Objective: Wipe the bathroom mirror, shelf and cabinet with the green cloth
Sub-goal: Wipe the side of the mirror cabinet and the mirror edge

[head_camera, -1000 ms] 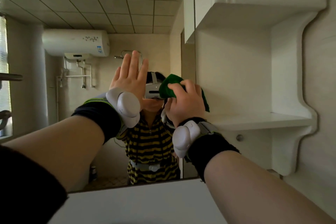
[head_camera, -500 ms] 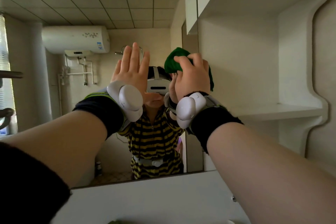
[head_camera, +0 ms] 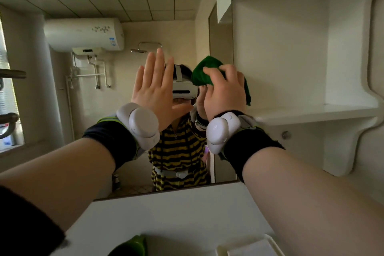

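Note:
My right hand grips the bunched green cloth and presses it against the mirror near the mirror's right edge. My left hand lies flat on the glass beside it, fingers straight and pointing up. To the right of the mirror stands the white cabinet, with an open niche and a white shelf at wrist height. A small round knob sits under the shelf.
A white ledge runs below the mirror. On it at the bottom edge are a green object and a white dish. The mirror reflects a person, a water heater and a shower head.
My right hand with the cloth went up the glass and has now come back down a little. My left hand stays flat on the mirror. The view tilted downward.

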Tool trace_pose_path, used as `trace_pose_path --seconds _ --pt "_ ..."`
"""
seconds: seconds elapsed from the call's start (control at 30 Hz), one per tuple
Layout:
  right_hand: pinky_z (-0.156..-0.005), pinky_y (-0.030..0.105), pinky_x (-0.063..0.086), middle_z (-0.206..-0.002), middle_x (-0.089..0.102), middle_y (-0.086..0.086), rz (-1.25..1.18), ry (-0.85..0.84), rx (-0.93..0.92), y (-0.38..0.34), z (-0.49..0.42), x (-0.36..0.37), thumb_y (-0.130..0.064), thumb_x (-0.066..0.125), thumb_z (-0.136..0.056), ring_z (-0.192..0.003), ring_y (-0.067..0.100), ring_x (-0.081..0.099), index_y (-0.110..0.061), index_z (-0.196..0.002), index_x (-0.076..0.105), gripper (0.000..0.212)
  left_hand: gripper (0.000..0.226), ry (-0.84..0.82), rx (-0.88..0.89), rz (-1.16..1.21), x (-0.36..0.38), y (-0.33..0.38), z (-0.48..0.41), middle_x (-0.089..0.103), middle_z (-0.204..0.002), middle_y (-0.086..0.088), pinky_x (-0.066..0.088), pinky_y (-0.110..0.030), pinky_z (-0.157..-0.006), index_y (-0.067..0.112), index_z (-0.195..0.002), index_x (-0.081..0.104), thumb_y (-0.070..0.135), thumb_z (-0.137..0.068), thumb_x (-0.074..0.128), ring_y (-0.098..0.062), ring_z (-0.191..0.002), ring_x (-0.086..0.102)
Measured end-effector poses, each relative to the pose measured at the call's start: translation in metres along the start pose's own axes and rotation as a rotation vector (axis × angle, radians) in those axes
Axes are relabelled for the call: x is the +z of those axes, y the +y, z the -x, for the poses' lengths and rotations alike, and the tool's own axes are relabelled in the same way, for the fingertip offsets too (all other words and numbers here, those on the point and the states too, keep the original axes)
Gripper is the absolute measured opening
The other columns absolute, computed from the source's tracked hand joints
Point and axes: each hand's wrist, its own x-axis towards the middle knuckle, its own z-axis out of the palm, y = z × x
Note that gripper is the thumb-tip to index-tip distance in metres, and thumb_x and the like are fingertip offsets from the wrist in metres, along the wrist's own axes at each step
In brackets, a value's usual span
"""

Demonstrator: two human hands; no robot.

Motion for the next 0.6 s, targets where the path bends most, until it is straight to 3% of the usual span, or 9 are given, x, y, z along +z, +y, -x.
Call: trace_pose_path --seconds 0.13,0.43,0.6 --pt "-0.074 0.04 0.046 -0.112 0.056 0.016 -0.001 0.021 -0.007 0.0 0.016 0.001 0.003 0.057 -0.078 -0.099 0.037 0.05 -0.013 -0.109 0.067 0.036 0.113 -0.016 0.008 0.028 0.006 0.002 0.013 -0.012 -0.156 -0.009 -0.011 -0.032 -0.112 0.011 -0.149 -0.003 0.078 -0.071 0.043 -0.023 -0.144 -0.013" --pt "-0.068 0.044 0.05 -0.107 0.059 0.018 0.005 0.014 -0.045 0.002 0.048 -0.001 0.004 0.063 -0.073 -0.094 0.041 0.054 -0.012 -0.105 0.068 0.036 0.113 -0.019 0.007 0.064 0.013 0.012 0.031 -0.007 -0.157 -0.011 -0.009 -0.033 -0.113 0.012 -0.15 0.003 0.072 -0.071 0.056 -0.025 -0.144 -0.009" --pt "-0.066 0.041 0.051 -0.107 0.06 0.018 0.001 0.007 -0.049 0.003 0.059 -0.003 0.004 0.063 -0.074 -0.096 0.042 0.055 -0.011 -0.105 0.069 0.035 0.114 -0.062 -0.017 0.059 0.021 0.014 0.044 -0.011 -0.157 -0.009 -0.015 -0.03 -0.111 0.014 -0.15 -0.002 0.073 -0.07 0.053 -0.018 -0.14 -0.021"
